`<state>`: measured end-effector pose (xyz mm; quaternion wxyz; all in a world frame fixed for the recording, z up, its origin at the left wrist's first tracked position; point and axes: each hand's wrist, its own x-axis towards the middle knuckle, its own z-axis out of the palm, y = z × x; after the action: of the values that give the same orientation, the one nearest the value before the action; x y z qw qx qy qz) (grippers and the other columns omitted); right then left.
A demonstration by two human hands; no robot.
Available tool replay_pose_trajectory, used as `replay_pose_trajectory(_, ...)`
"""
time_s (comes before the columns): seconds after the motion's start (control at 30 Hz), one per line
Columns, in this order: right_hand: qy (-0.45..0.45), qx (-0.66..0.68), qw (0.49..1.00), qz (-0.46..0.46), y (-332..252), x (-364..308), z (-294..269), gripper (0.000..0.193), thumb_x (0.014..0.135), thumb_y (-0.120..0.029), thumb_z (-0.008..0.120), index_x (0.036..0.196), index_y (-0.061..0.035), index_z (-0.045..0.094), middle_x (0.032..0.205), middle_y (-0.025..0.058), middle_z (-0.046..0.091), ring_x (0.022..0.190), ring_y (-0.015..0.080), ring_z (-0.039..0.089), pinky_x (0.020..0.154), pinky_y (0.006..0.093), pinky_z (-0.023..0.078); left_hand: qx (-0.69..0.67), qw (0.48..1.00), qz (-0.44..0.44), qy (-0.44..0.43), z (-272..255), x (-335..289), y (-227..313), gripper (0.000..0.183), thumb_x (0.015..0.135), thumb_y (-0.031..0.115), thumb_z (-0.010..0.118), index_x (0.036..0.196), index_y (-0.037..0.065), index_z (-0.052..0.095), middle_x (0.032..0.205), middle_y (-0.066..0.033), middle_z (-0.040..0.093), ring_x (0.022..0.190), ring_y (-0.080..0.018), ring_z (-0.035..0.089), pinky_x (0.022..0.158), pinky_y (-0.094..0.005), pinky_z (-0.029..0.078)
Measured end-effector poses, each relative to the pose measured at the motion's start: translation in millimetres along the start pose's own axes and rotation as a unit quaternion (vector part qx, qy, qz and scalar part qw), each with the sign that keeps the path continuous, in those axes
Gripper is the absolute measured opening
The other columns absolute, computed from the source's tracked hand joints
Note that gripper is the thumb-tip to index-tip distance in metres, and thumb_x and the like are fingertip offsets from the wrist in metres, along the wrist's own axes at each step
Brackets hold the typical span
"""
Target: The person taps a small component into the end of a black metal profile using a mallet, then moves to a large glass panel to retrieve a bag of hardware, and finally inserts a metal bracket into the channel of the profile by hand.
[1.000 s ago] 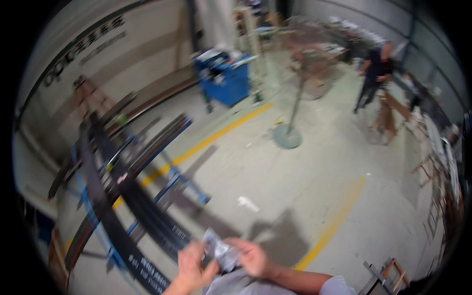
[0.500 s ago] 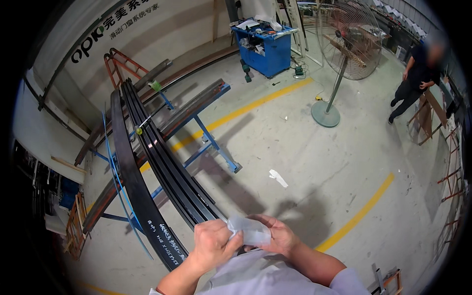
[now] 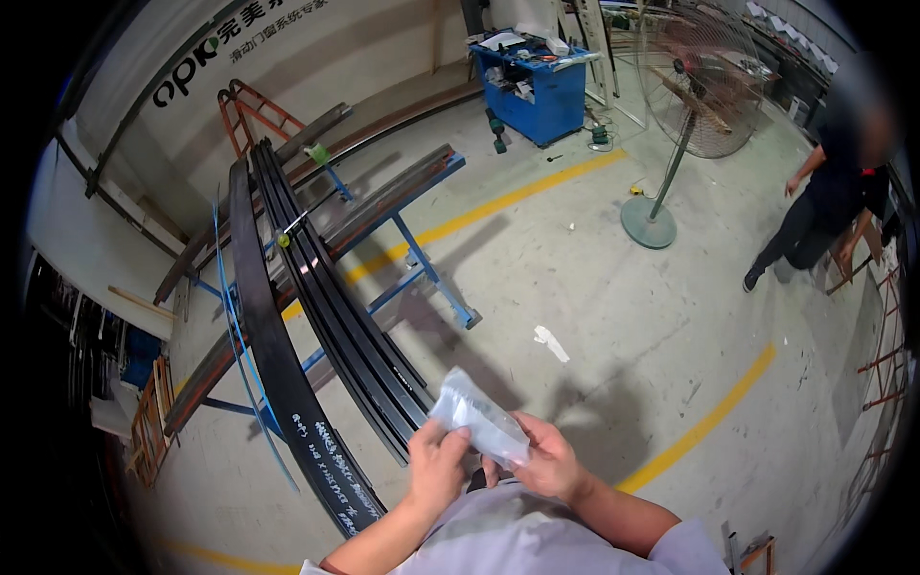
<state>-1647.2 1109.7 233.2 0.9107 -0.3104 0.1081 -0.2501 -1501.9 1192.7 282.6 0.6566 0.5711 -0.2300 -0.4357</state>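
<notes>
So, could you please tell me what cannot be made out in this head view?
- What is inside the clear plastic bag: too small, and partly covered by the left hand and right hand.
- Items on the blue cart: too small to tell.
- Lower ends of the black profiles: hidden behind the hands and shirt.
- The racks at the right rim: dark, cut off.

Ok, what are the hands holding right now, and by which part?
Both hands hold one small clear plastic bag. The left hand pinches its lower left edge; the right hand grips its right end.
</notes>
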Motion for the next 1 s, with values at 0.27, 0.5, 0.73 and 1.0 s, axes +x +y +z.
replay_pose_trajectory(0.27, 0.028, -0.304, 0.952, 0.025, -9.4, -3.3, 13.8, 0.014, 0.096, 0.002, 0.055, 0.108, 0.0043, 0.061, 0.091, 0.0082, 0.07, 0.078, 0.0123, 0.068, 0.072, 0.0274, 0.057, -0.173, 0.964, -0.2, -0.041, -5.4, 19.5, -3.5, 0.027, 0.092, 0.014, 0.06, 0.114, -0.001, 0.059, 0.104, -0.0172, 0.065, 0.086, -0.0343, 0.071, 0.074, -0.0519, 0.061)
replay_pose_trajectory(0.5, 0.159, -0.298, 0.941, 0.022, 2.3, -10.7, 15.4, 0.01, 0.094, 0.001, 0.059, 0.104, 0.003, 0.061, 0.086, 0.0056, 0.069, 0.073, 0.0099, 0.065, 0.066, 0.0255, 0.053, -0.25, 0.961, -0.089, 0.075, 5.1, 14.0, -25.3, 0.025, 0.091, 0.01, 0.057, 0.112, -0.002, 0.061, 0.108, -0.019, 0.066, 0.099, -0.0299, 0.065, 0.084, -0.0453, 0.057)
replay_pose_trajectory(0.73, 0.103, -0.477, 0.866, -0.105, -1.8, -6.5, 16.4, 0.007, 0.093, -0.005, 0.066, 0.098, 0.0005, 0.064, 0.084, 0.0018, 0.069, 0.07, 0.0067, 0.059, 0.064, 0.0243, 0.049, -0.189, 0.976, -0.107, 0.022, 2.3, 10.0, -7.3, 0.024, 0.087, 0.005, 0.054, 0.105, -0.007, 0.064, 0.107, -0.0209, 0.067, 0.1, -0.0301, 0.064, 0.089, -0.0431, 0.054)
replay_pose_trajectory(1.0, 0.128, -0.367, 0.921, 0.001, -11.7, -18.6, 27.2, 0.019, 0.103, -0.007, 0.049, 0.106, 0.007, 0.061, 0.089, 0.0077, 0.07, 0.077, 0.0117, 0.067, 0.07, 0.0255, 0.054, -0.358, 0.924, -0.09, 0.101, 21.0, 18.2, -27.0, 0.018, 0.086, 0.002, 0.052, 0.099, -0.004, 0.063, 0.096, -0.0169, 0.063, 0.094, -0.0337, 0.062, 0.09, -0.0444, 0.051)
